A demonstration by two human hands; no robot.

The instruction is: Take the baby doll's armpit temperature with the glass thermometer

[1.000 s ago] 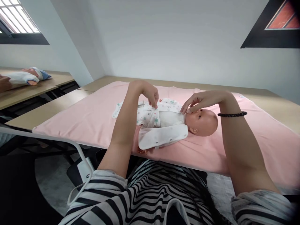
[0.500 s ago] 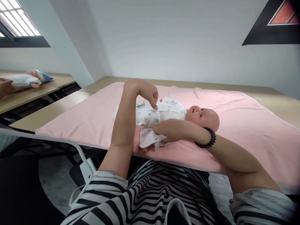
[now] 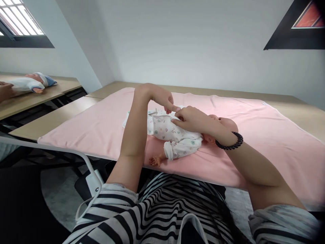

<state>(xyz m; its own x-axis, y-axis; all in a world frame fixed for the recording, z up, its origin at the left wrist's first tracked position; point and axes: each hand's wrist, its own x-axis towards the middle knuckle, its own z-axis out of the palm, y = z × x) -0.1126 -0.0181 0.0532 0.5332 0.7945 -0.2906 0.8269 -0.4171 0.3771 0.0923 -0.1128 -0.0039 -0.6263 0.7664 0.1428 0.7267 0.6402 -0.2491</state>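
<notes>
Pale walls (image 3: 190,51) back a wooden tabletop (image 3: 63,112), mostly covered by a pink blanket (image 3: 101,118). Near the tabletop's front edge, a doll (image 3: 230,124) lies on its back, head towards the right edge. Lapping the printed garment (image 3: 165,128) across its chest seems the step in hand; the next move calls for holding that cloth flat. The person's left hand (image 3: 162,98) curls, thumb out, beside the right hand's (image 3: 194,118) bent fingers (whether either pinches cloth cannot be told). One tag (image 3: 264,103), at the blanket's far right corner, shows nothing legible.
</notes>
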